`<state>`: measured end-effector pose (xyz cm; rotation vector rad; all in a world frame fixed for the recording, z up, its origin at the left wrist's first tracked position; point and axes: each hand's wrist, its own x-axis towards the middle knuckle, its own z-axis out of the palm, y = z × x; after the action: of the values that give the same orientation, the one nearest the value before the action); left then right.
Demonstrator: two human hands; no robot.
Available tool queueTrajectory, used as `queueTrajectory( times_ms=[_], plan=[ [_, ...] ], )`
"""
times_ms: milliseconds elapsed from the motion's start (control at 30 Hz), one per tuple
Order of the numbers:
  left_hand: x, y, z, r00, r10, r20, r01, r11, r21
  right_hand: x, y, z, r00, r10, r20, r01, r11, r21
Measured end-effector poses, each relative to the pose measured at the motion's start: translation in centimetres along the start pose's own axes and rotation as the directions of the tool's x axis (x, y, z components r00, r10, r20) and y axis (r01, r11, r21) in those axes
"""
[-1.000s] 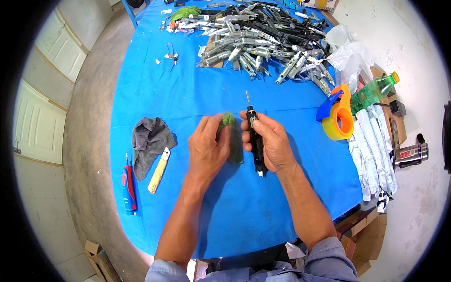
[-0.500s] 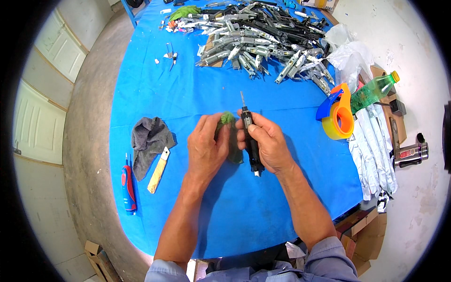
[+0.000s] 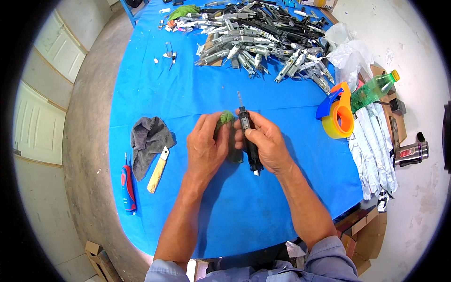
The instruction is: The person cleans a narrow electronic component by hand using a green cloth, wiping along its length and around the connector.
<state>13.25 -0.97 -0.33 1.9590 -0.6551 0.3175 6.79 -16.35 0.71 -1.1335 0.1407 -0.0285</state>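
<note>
The right hand [image 3: 265, 141] grips a black tool [image 3: 249, 141] steady while the left hand [image 3: 206, 148], just beside it, presses a green pad [image 3: 227, 117] against it.

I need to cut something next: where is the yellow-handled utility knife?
In the head view, the utility knife lies on the blue table, left of the left hand, between the grey rag and the red-and-blue screwdriver.

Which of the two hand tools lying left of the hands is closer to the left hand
The yellow-handled utility knife, lying just below the grey rag; the red-and-blue screwdriver lies farther out, near the table edge.
</note>
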Motion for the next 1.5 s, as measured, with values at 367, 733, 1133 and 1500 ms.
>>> queueTrajectory(
  times_ms=[367,733,1133,1500],
  plan=[
    [-0.3,1.4,-0.3,0.999,0.039,-0.029,-0.042,0.992,-0.117,0.2,1.2,-0.4,0.992,-0.121,-0.024,0.118,0.988,-0.096],
    [-1.1,1.5,-1.0,0.798,-0.219,0.561,0.509,0.745,-0.432,0.0,0.4,-1.2,0.998,-0.022,-0.063,0.036,0.972,0.233],
    [0.4,0.1,-1.9,0.812,-0.442,0.382,0.582,0.563,-0.587,0.3,0.1,-1.1,0.994,0.026,-0.109,0.019,0.922,0.388],
    [0.5,0.1,-1.9,0.797,-0.416,0.437,0.603,0.516,-0.609,0.3,0.1,-1.2,0.996,0.022,-0.091,0.018,0.909,0.416]
  ],
)
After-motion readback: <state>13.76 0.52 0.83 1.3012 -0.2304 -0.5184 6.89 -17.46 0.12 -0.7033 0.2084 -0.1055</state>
